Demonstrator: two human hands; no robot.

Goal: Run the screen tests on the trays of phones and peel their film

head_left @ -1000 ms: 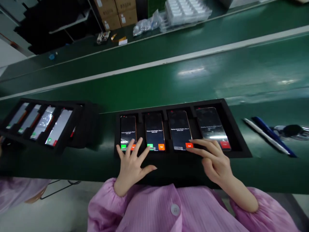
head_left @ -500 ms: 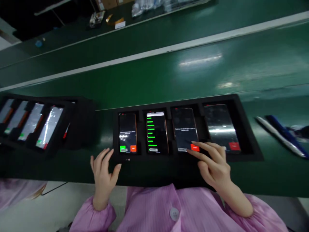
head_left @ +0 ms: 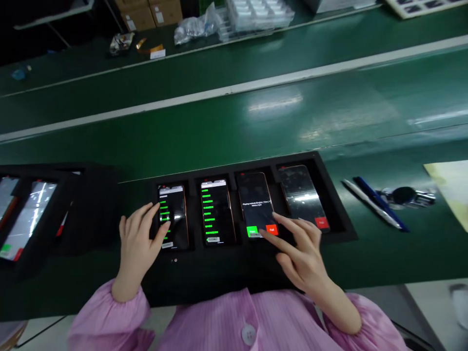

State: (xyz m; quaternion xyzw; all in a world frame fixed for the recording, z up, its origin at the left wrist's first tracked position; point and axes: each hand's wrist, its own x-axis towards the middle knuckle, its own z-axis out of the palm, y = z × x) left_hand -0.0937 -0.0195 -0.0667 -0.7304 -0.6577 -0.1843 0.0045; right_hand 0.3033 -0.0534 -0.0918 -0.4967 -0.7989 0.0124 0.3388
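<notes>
Four smartphones lie face up in separate slots of a black tray (head_left: 194, 214) in front of me. My left hand (head_left: 137, 243) is over the left edge of the leftmost phone (head_left: 180, 209), fingers apart, holding nothing. That phone and the second phone (head_left: 219, 209) both show green bars on dark screens. My right hand (head_left: 305, 251) is open, with two fingers stretched toward the lower part of the third phone (head_left: 254, 190), by its green and red buttons. Whether the fingertips touch the glass I cannot tell. The fourth phone (head_left: 302, 187) has a dark screen with a red button.
Another black tray (head_left: 62, 195) with phones stands at the left. To the right lie a white pen (head_left: 371, 204), a blue pen (head_left: 382, 202), a shiny metal-and-black object (head_left: 405, 196) and a yellowish sheet (head_left: 449, 187). Clear plastic trays (head_left: 259, 14) and cardboard boxes (head_left: 166, 13) are at the back.
My left hand has moved onto the leftmost phone, whose screen went from green and red buttons to green bars. The third phone's green button now shows. The view has shifted right.
</notes>
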